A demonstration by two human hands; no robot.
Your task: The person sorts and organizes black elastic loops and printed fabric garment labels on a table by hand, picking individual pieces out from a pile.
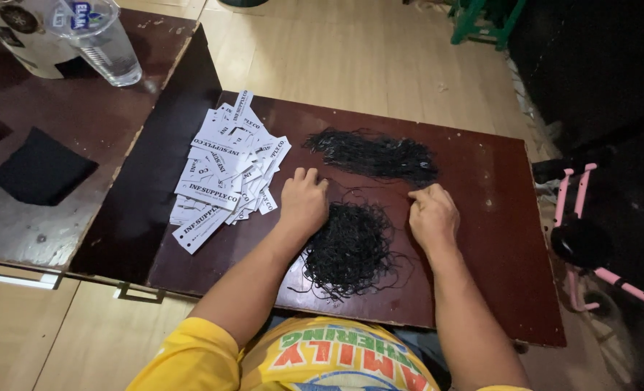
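A dark red-brown board (481, 239) lies in front of me. A heap of white paper tags (224, 174) with black print sits on its left part. Two tangles of thin black string lie on it: one at the far middle (376, 153), one close to me (351, 246). My left hand (302, 201) rests knuckles up at the near tangle's left edge, beside the tags. My right hand (432, 213) is curled shut just right of that tangle, apparently pinching a thin strand that runs back toward the pile.
A low worn table (68, 217) stands at the left with a black cloth square (41, 174), a clear plastic cup (103, 43) and a white container (25, 40). Green furniture legs (485, 22) stand far back. A pink frame (579, 217) is at the right.
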